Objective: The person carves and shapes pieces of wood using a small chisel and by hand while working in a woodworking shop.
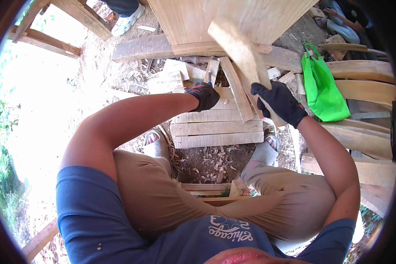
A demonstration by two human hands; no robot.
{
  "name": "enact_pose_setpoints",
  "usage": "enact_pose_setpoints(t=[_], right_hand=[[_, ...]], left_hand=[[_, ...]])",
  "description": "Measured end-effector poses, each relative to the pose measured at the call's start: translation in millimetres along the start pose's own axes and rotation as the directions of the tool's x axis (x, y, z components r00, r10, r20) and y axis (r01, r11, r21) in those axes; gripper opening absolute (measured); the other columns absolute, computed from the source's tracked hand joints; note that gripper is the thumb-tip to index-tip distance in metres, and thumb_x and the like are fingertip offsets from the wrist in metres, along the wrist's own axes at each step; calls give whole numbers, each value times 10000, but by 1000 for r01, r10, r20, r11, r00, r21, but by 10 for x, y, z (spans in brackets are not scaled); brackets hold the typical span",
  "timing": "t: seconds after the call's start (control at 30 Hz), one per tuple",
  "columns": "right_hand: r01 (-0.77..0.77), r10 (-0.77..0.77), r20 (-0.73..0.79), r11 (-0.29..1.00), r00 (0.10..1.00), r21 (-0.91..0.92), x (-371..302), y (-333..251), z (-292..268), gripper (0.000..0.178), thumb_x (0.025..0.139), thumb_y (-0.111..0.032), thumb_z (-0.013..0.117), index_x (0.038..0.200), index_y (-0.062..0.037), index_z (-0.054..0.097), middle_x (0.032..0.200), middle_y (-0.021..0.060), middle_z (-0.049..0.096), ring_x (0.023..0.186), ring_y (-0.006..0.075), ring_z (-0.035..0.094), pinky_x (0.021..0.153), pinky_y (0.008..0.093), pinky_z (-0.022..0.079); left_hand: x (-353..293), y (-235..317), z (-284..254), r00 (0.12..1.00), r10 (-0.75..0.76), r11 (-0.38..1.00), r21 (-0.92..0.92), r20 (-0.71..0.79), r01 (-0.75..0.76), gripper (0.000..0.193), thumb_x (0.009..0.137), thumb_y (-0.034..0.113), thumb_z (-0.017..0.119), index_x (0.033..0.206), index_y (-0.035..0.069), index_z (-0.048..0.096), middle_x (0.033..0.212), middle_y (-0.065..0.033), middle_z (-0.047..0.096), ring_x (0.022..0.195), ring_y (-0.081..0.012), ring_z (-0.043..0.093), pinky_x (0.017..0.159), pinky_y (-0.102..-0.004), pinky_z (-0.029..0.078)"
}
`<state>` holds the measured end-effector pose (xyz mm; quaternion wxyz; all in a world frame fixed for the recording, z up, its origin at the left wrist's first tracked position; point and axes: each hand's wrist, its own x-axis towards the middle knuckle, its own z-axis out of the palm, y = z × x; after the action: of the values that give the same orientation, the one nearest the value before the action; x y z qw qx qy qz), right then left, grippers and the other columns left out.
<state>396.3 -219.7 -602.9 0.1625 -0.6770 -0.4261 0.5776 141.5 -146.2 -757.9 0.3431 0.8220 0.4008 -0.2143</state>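
Both my hands wear dark gloves. My right hand [281, 103] is closed around the lower part of a pale wooden board [246, 55], which slants up and left from it; its upper end is smeared by motion. My left hand [203, 97] is closed in a fist over the slatted wooden platform [218, 134]. A thin dark piece with a bit of blue pokes up from that fist, too small to name. Just beyond the hands, a narrow wooden strip [236, 90] leans on the platform, beside short wood offcuts [168, 82].
A large wooden panel [233, 20] stands ahead, behind a thick beam [143, 47]. To the right are a green bag [323, 88] and stacked curved planks [361, 90]. Wood shavings [207, 163] cover the ground between my feet. Another person's white clog [127, 20] shows at upper left.
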Motion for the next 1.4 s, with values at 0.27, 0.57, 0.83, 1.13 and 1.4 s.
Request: enact_pose_setpoints(t=[0.27,0.57,0.83,1.13,1.4], right_hand=[[-298,312,125,947,942,-123,51,413,245,433,1017,-399,689,991,33,681,686,129,690,484,229,652,462,383,533],[-37,40,-35,997,999,72,81,340,252,397,1068,-412,631,1005,-23,672,649,92,644,481,190,608,480,351,500],[-120,115,37,976,993,180,9,117,201,444,1028,-428,678,984,12,647,670,88,643,499,209,627,507,342,525],[-330,332,198,943,922,-45,-40,419,269,537,1036,-450,652,936,74,710,725,158,732,604,241,728,562,366,579],[-90,164,200,938,966,-335,-53,623,287,560,1049,-465,624,1086,90,689,664,175,696,544,223,675,703,371,590]], left_hand=[[317,-408,344,979,187,960,226,-81,-165,448,1030,319,420,1185,-46,629,915,-217,747,785,-334,742,715,-492,569],[-53,18,-6,982,171,947,288,-84,-140,272,999,161,532,1063,-55,685,895,-246,719,791,-397,736,688,-480,582],[54,-104,149,991,121,939,329,-51,-97,428,1028,274,476,1250,-40,664,845,-168,730,698,-348,719,635,-482,554],[52,-58,129,970,232,903,388,-73,-187,220,967,130,609,928,-12,773,852,-225,726,734,-327,740,615,-448,579],[43,-16,161,988,153,949,280,-16,-143,431,1037,255,429,1198,-82,645,878,-245,708,753,-387,712,683,-534,538]])
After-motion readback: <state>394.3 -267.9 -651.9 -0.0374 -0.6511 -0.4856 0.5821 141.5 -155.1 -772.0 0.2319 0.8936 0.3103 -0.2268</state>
